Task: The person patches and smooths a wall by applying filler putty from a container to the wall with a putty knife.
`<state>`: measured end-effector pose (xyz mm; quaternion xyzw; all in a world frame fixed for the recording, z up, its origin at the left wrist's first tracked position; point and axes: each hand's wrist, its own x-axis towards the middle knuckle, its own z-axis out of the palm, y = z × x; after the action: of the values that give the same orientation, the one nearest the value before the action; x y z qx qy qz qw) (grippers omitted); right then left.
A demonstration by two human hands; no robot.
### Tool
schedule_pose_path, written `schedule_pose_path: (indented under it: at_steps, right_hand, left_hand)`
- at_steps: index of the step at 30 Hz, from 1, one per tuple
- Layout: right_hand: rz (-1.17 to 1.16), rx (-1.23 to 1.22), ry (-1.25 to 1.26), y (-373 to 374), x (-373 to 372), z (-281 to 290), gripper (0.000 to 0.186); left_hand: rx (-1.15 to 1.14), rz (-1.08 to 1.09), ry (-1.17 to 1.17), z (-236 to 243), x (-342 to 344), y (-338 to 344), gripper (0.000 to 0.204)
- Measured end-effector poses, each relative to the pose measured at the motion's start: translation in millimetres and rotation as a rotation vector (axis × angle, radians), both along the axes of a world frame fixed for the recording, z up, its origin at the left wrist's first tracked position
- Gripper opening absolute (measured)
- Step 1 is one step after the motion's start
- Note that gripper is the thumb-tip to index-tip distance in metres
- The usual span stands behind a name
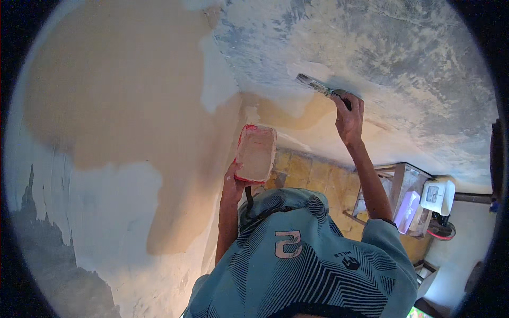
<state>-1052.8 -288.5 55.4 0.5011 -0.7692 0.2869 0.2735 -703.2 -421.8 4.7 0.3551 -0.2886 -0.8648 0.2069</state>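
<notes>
My left hand [232,183] is closed round the lower edge of a red rectangular tub [237,172], its rim smeared with paste. Pale beige putty [259,153] lies inside the tub. Farther to the right, my right hand [350,119] grips a putty knife [319,86] by its dark handle. The knife's blade is smeared and lies close to or against the blotchy grey wall [403,69]; whether it touches I cannot tell. A whitish patch of putty [313,71] shows on the wall around the blade.
On my left rises another wall [116,201] with beige, white and grey patches, meeting the grey wall at a corner. Below lies a yellow tiled floor [334,175]. At the right stand a wooden table [401,175], a purple container [407,212] and a white plastic tub [439,195].
</notes>
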Motion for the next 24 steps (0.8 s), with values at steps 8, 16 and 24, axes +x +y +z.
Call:
schedule_pose_path:
  at_steps: [8, 16, 24]
  right_hand:
    - [-0.075, 0.034, -0.005, 59, -32, 7, 0.039]
    - [0.025, 0.018, -0.037, 39, -5, 26, 0.042]
    - [-0.028, -0.013, -0.044, 0, 11, 29, 0.045]
  left_hand:
    - [-0.005, -0.024, -0.019, -3, -8, -1, 0.074]
    - [0.015, -0.046, 0.017, 10, -14, 3, 0.069]
    - [0.016, -0.030, 0.012, 5, -10, 6, 0.071]
